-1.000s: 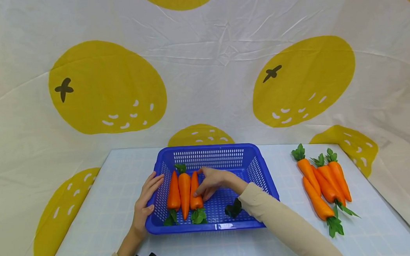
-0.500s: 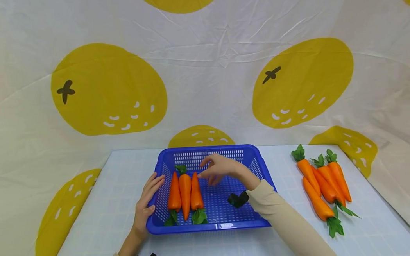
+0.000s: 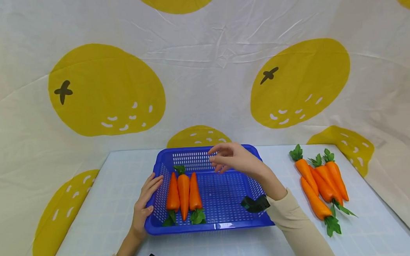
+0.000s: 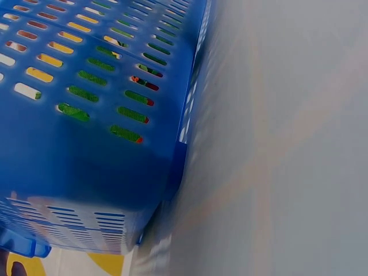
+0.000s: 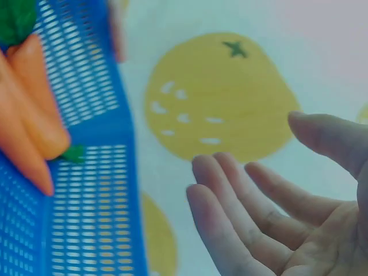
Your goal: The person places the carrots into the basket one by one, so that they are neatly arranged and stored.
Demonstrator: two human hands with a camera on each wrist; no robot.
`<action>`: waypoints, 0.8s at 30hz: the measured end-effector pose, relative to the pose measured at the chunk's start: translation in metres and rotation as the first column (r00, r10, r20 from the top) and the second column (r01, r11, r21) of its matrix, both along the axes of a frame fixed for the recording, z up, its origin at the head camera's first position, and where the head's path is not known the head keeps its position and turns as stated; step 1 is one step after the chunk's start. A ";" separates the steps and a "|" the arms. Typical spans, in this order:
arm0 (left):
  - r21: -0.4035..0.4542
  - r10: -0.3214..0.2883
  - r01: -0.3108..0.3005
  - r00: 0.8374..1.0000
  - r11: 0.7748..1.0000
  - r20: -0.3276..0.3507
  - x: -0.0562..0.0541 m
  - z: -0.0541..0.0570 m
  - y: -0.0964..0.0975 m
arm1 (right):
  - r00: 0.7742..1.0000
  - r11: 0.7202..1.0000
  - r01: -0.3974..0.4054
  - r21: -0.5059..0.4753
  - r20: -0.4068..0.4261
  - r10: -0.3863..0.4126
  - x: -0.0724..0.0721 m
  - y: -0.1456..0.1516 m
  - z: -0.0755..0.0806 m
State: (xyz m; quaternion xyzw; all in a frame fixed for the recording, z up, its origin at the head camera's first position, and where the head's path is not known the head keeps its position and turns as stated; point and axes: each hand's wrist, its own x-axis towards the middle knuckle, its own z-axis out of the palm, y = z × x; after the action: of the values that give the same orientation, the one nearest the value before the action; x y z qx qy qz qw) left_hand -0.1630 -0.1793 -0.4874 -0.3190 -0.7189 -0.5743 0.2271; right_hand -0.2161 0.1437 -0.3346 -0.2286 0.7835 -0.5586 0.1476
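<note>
A white sheet printed with yellow fruit (image 3: 203, 93) hangs behind a pale worktop (image 3: 88, 233), where a blue basket (image 3: 183, 229) sits toward the middle of the far edge. A person in beige sleeves (image 3: 295, 224) works with both hands: the left (image 3: 146, 202) lies against the basket's left rim, fingers extended; the right (image 3: 235, 156) hovers over the basket's far side, fingers parted and loosely bent. Three carrots (image 3: 184, 192) lie side by side in the basket's left part, the middle one's leaves toward the far edge, its neighbors' toward the near. Five more carrots (image 3: 315, 201) lie bunched near the worktop's right edge. Small black devices (image 3: 254, 204) sit at both wrists.
</note>
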 end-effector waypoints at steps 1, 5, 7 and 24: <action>0.000 0.001 -0.001 1.000 1.000 0.001 0.000 0.000 0.000 | 1.000 1.000 0.009 -0.022 -0.017 -0.010 0.004 0.004 0.003; -0.002 0.001 -0.001 1.000 1.000 0.006 -0.001 0.001 0.000 | 0.991 0.989 0.079 -0.127 -0.099 -0.091 0.017 0.025 0.008; 0.000 0.000 0.000 1.000 1.000 0.003 -0.001 0.000 0.000 | 0.978 0.978 0.128 -0.163 -0.142 -0.152 0.024 0.036 0.008; 0.016 -0.014 0.014 1.000 1.000 0.000 0.000 -0.001 0.000 | 0.770 0.867 0.468 -0.170 -0.402 -0.495 0.067 0.093 0.001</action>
State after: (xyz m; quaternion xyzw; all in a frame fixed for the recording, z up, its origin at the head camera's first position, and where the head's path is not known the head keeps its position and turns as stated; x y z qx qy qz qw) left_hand -0.1629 -0.1796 -0.4885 -0.3222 -0.7121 -0.5816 0.2254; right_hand -0.1487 0.2369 -0.3331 -0.1429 0.8113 -0.5359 -0.1849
